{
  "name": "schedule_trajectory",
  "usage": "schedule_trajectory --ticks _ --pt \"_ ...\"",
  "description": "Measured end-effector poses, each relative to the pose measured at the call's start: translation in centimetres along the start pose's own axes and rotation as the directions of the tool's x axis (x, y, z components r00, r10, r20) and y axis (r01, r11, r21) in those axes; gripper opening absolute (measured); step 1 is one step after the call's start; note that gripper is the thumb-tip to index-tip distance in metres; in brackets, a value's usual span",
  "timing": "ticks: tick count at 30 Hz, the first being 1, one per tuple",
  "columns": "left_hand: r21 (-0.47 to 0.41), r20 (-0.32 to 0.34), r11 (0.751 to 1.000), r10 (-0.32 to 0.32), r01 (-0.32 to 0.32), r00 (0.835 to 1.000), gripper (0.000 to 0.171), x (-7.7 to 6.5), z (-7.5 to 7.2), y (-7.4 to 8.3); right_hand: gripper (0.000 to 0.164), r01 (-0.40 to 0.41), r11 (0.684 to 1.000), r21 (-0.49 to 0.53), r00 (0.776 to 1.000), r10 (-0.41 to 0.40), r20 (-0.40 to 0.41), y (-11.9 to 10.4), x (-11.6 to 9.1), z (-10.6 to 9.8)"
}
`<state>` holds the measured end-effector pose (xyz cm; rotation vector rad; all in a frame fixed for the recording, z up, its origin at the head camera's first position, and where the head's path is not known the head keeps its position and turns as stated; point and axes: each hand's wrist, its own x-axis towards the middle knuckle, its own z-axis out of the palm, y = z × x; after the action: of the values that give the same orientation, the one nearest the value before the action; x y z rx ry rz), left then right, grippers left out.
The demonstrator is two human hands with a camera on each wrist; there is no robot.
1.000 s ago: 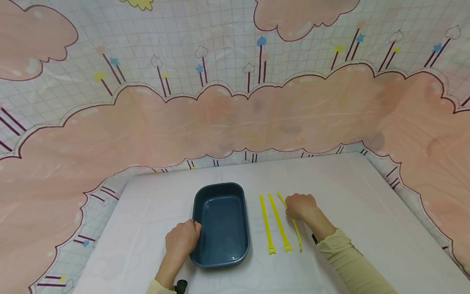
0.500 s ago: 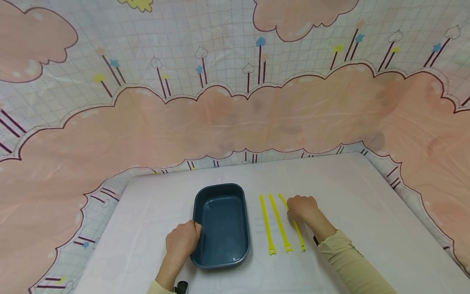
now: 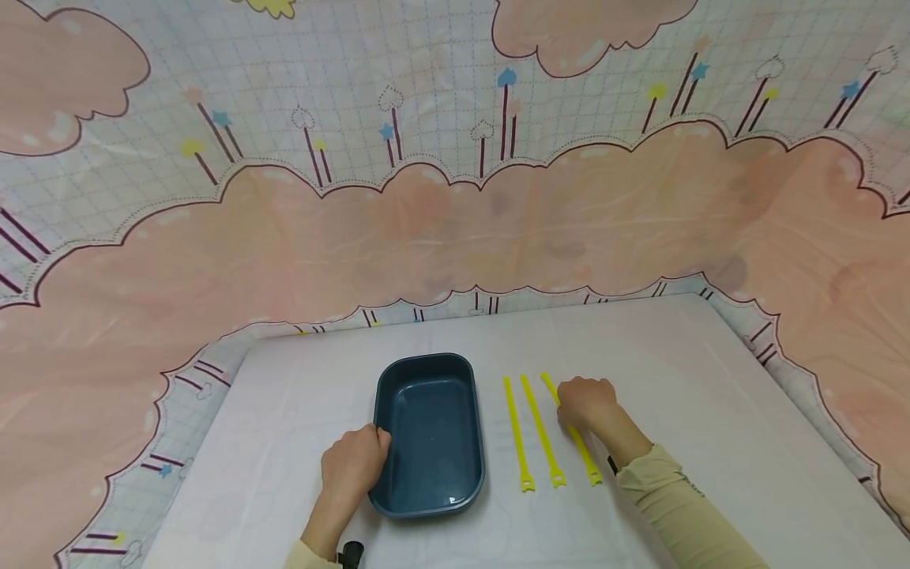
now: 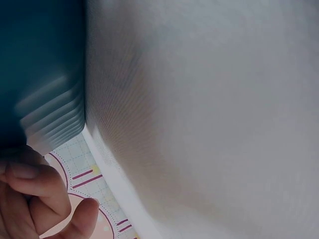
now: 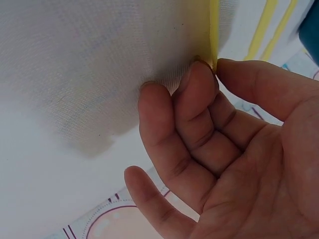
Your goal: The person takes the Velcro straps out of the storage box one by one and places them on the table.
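My left hand [image 3: 353,460] grips the left rim of a dark blue rectangular bin [image 3: 430,435], thumb over the edge. In the left wrist view, curled fingers [image 4: 42,186] show beside the bin's ribbed outer wall [image 4: 50,99]. On the right, my right hand [image 3: 588,403] pinches a yellow cable tie [image 3: 584,457] with a slotted end, partly covered by the hand. The right wrist view shows this strip [image 5: 214,30] between thumb and fingertips, on edge near the cloth. Two similar cable ties, a left one [image 3: 517,435] and a middle one [image 3: 542,431], lie side by side between bin and hand.
A white cloth [image 3: 675,379] covers the table. Behind and at both sides hangs a patterned curtain [image 3: 426,237] with pink clouds. A dark wrist device [image 3: 351,553] sits at my left cuff.
The cable tie in my right hand has turned, its lower slotted end swinging right and showing more of its flat face. That hand shifted slightly right. The left hand and bin stay put.
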<state>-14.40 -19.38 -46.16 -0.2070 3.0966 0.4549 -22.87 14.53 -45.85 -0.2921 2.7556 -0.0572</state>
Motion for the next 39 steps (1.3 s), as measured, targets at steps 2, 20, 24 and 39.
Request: schedule_trajectory --ticks 2,20,24,39 --pt "0.001 -0.001 1.000 0.001 -0.001 1.000 0.035 0.0 0.0 0.0 0.015 -0.002 1.000 -0.004 1.000 0.002 0.002 0.0 0.0 0.0" --pt "0.008 -0.002 1.000 -0.001 0.001 1.000 0.035 0.0 -0.2 0.1 0.014 -0.006 1.000 0.000 1.000 0.006 -0.006 0.2 -0.4 -0.2" --pt "0.014 0.000 1.000 -0.005 0.005 1.000 0.035 0.1 -0.1 0.0 0.013 0.000 1.000 0.002 1.000 0.000 -0.006 0.4 -0.6 -0.2" --pt "0.021 -0.023 1.000 -0.007 0.007 1.000 0.044 1.0 -0.4 -1.1 0.011 0.040 0.998 0.047 0.992 -0.034 -0.122 1.6 -0.7 0.0"
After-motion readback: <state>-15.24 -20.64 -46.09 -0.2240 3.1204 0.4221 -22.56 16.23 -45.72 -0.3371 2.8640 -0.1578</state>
